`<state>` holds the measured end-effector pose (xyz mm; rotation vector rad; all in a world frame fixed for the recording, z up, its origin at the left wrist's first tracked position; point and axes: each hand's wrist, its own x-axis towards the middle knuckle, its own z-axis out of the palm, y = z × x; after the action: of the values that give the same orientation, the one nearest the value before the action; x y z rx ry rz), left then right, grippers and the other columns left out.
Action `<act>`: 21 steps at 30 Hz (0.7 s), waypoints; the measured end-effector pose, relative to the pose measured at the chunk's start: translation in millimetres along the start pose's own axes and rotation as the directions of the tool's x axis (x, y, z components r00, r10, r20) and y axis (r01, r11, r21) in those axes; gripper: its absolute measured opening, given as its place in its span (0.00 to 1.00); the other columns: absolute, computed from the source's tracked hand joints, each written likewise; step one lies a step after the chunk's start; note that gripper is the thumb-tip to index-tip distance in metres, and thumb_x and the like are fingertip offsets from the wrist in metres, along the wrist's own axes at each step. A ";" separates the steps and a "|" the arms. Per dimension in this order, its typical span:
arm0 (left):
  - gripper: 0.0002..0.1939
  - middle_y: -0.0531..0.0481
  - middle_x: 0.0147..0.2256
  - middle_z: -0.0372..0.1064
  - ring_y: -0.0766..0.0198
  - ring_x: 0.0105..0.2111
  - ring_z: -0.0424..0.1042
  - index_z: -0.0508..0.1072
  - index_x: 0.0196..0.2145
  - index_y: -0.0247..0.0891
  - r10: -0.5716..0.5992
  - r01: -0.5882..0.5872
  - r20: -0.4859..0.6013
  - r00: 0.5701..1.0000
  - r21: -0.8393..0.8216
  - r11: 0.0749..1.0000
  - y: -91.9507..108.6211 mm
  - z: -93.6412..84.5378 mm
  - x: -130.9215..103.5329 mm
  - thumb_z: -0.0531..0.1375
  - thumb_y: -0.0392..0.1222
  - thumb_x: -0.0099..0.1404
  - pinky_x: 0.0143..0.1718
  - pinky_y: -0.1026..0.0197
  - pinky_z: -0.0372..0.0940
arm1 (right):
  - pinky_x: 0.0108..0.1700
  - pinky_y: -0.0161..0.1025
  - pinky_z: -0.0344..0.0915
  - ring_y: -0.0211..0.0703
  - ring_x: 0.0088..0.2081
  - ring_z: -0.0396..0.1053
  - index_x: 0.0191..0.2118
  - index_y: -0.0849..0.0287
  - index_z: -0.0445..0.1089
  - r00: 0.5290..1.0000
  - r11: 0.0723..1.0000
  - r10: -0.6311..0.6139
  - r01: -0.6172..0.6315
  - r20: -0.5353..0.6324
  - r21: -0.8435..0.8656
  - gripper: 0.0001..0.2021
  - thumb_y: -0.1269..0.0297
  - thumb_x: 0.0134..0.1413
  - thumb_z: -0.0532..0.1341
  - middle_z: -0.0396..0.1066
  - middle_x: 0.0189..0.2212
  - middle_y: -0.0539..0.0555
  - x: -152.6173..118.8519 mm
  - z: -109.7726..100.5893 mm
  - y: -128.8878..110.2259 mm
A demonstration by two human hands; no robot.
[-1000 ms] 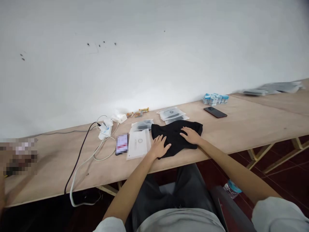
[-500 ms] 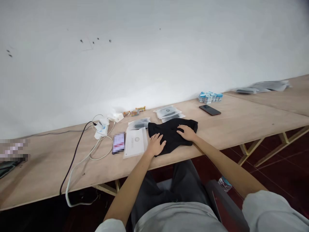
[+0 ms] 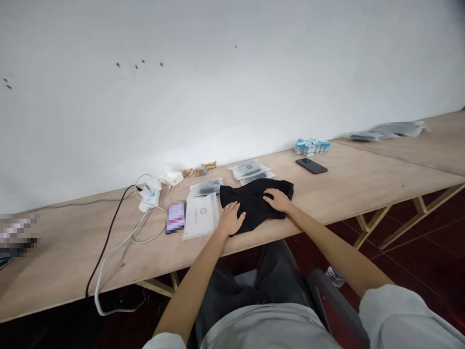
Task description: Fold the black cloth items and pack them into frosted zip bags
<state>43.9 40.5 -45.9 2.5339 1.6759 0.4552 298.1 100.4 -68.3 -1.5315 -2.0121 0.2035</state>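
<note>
A black piece of cloth, perhaps a garment point(image 3: 254, 206), lies spread on the wooden table point(image 3: 327, 194) in front of me. On its left part rests my left hand point(image 3: 231, 219), palm down with fingers extended. My right hand point(image 3: 278, 199) lies on its right part, fingers also stretched out over the fabric. Just left of the cloth is a white printed plastic pouch point(image 3: 201, 216). Behind that pouch sits another translucent bag point(image 3: 206, 187) with something dark inside. Beyond the cloth, more packed pouches point(image 3: 250, 168) are stacked.
A phone point(image 3: 176, 216) with a blurred screen and a white power strip point(image 3: 149, 196) with cables are on the left. Snack packets point(image 3: 199, 170) lie by the wall. Small blue-white boxes point(image 3: 311, 146), a dark phone point(image 3: 311, 166) and grey bags point(image 3: 388, 130) are on the right.
The view has shifted slightly, so everything appears a little further left. Both hands stay flat on the black cloth, which looks almost the same.
</note>
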 end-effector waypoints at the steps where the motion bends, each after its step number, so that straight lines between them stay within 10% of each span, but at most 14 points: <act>1: 0.29 0.41 0.65 0.55 0.53 0.66 0.51 0.61 0.62 0.33 0.003 -0.003 -0.002 1.000 -0.001 1.000 -0.2 0.0 0.0 0.47 0.52 0.71 0.65 0.49 0.48 | 0.61 0.49 0.59 0.52 0.60 0.63 0.52 0.57 0.72 1.000 1.000 0.000 0.000 -0.001 0.004 0.17 0.59 0.61 0.57 0.68 0.57 0.60 -0.3 -0.2 -0.1; 14: 0.23 0.40 0.61 0.59 0.50 0.62 0.53 0.64 0.59 0.34 0.078 -0.067 -0.098 0.992 0.116 0.991 21.1 -15.3 -16.0 0.48 0.45 0.71 0.62 0.48 0.51 | 0.65 0.53 0.53 0.53 0.65 0.56 0.47 0.56 0.73 0.986 0.982 -0.145 0.154 -0.086 0.111 0.14 0.57 0.58 0.59 0.60 0.63 0.61 -24.9 -16.6 -22.1; 21: 0.28 0.37 0.63 0.55 0.45 0.63 0.52 0.67 0.57 0.34 0.195 -0.213 0.125 0.973 0.146 0.966 25.4 -41.8 -58.4 0.51 0.56 0.69 0.62 0.45 0.51 | 0.66 0.64 0.40 0.61 0.69 0.40 0.46 0.52 0.74 0.920 0.958 -0.287 0.283 0.269 0.054 0.24 0.42 0.48 0.64 0.53 0.67 0.59 -59.6 -49.6 -22.4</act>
<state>33.5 -27.2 -12.5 2.8038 1.4751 0.1962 315.8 27.1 -39.4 -1.2336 -2.4181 0.3266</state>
